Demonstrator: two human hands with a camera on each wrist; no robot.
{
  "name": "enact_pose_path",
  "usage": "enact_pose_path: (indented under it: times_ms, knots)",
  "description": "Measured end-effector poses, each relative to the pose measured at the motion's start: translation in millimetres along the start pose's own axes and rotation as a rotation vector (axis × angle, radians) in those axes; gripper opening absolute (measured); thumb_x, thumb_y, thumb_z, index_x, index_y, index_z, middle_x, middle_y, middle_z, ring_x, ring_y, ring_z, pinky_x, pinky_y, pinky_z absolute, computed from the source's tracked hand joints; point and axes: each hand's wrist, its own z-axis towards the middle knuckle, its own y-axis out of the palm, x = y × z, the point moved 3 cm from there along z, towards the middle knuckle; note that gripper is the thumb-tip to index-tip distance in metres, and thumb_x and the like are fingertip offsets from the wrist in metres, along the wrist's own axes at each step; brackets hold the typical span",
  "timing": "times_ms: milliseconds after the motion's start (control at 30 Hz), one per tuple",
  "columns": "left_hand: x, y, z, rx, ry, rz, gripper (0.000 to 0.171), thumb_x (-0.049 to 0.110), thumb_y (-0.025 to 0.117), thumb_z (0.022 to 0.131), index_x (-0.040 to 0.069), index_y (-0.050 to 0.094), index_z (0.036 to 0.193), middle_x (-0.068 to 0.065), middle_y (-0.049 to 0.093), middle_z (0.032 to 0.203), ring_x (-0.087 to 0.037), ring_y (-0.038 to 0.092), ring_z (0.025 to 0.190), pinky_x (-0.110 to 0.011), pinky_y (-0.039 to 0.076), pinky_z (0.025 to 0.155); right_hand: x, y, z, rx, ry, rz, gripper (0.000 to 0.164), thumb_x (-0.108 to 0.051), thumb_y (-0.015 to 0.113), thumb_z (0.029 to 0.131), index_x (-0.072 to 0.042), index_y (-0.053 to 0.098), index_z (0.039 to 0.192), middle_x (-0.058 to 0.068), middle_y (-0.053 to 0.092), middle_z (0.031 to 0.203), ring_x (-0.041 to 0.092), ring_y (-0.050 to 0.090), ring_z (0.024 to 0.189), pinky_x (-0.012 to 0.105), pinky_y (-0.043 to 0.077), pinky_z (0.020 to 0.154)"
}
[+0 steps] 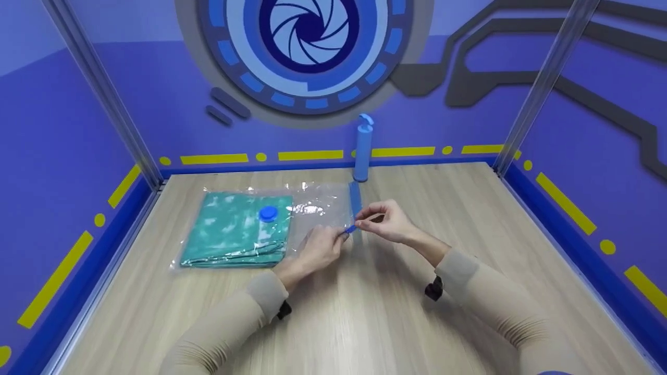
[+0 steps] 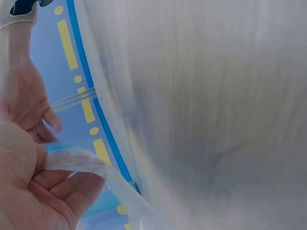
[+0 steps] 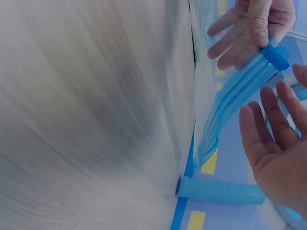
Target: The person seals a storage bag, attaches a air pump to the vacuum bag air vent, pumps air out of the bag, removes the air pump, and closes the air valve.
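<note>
While the left hand (image 1: 319, 246) pinches the clear bag (image 1: 322, 204) near one corner, the right hand (image 1: 390, 224) sits beside the blue slider (image 1: 350, 228), fingers loosely bent, gripping nothing. Looks like the seal is being worked; next move probably calls for taking the slider and running it along the blue strip (image 1: 355, 195), away from the left hand. Folded green cloth (image 1: 229, 229) inside bag, left of the left hand.

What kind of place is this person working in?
Probably a purpose-built demonstration or recording booth, though nothing names it. Brightly printed walls with a large shutter-like emblem enclose a wood-look tabletop, and metal posts mark its back corners.
</note>
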Motion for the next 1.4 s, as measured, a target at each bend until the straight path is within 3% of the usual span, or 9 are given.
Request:
enact_pose_path:
  times_ms: [200,433,567,733,833,1067,1200,1400]
  knots:
    - [-6.3,-6.4,0.1,0.006,-0.053,-0.133,0.028,0.019,0.062,0.115,0.005,0.084,0.103,0.009,0.051,0.068,-0.005,0.046,0.058,-0.019,0.034,0.052,-5,11,6,-0.067,-0.086,-0.045,0.021,-0.001,0.084,0.097,0.009,0.082,0.115,0.029,0.083,0.109,0.025,0.081,0.095,0.022,0.066,0.087]
    - [-10.4,-5.2,-0.7,-0.002,-0.1,-0.211,0.028,0.017,0.062,0.116,0.003,0.085,0.114,-0.012,0.08,0.09,-0.007,0.055,0.068,-0.019,0.041,0.059,-5,21,9,-0.069,-0.103,-0.094,0.015,-0.004,0.08,0.103,0.007,0.084,0.113,0.025,0.085,0.104,0.023,0.081,0.089,0.015,0.063,0.078]
    - [-12.0,-4.1,-0.4,0.023,-0.09,-0.208,0.026,0.016,0.062,0.115,0.006,0.086,0.11,-0.012,0.085,0.096,-0.007,0.059,0.072,-0.02,0.044,0.063,-5,25,10,-0.055,-0.123,-0.139,0.015,-0.006,0.078,0.105,0.005,0.085,0.112,0.023,0.085,0.102,0.027,0.081,0.089,0.015,0.062,0.078]
    - [-13.4,-4.3,1.1,0.054,-0.065,-0.217,0.024,0.011,0.063,0.113,0.004,0.086,0.111,-0.011,0.087,0.098,-0.014,0.074,0.078,-0.021,0.054,0.066,-8,24,13,-0.036,-0.206,-0.198,0.014,-0.008,0.078,0.105,0.003,0.086,0.108,0.021,0.084,0.094,0.018,0.075,0.08,0.013,0.058,0.072]
    - [-14.3,-4.4,2.1,0.067,-0.068,-0.238,0.024,0.01,0.063,0.113,0.002,0.085,0.112,-0.012,0.088,0.102,-0.023,0.082,0.088,-0.028,0.063,0.073,-8,23,17,-0.022,-0.259,-0.223,0.013,-0.007,0.079,0.105,0.002,0.087,0.104,0.019,0.081,0.086,0.009,0.066,0.073,0.013,0.054,0.067]
    - [-16.2,-4.1,3.7,0.103,-0.076,-0.25,0.024,0.012,0.064,0.114,0.002,0.086,0.113,-0.011,0.089,0.103,-0.027,0.087,0.095,-0.037,0.069,0.079,-10,23,23,0.009,-0.357,-0.301,0.013,-0.007,0.081,0.102,0.001,0.085,0.093,0.015,0.077,0.077,0.004,0.054,0.068,0.019,0.044,0.062]
    - [-17.4,-2.5,4.3,0.112,-0.08,-0.246,0.024,0.011,0.064,0.114,0.001,0.086,0.113,-0.011,0.089,0.103,-0.027,0.087,0.095,-0.039,0.069,0.081,-9,22,22,0.009,-0.338,-0.306,0.01,-0.005,0.082,0.1,0.002,0.087,0.096,0.015,0.078,0.078,0.004,0.053,0.068,0.021,0.043,0.062]
    - [-16.8,-5.1,6.0,0.135,-0.069,-0.267,0.023,0.009,0.065,0.113,0.001,0.086,0.111,-0.013,0.089,0.103,-0.03,0.088,0.094,-0.045,0.071,0.085,-10,21,23,0.02,-0.298,-0.274,0.01,-0.006,0.082,0.101,0.001,0.088,0.102,0.016,0.082,0.084,0.005,0.059,0.07,0.027,0.052,0.063]
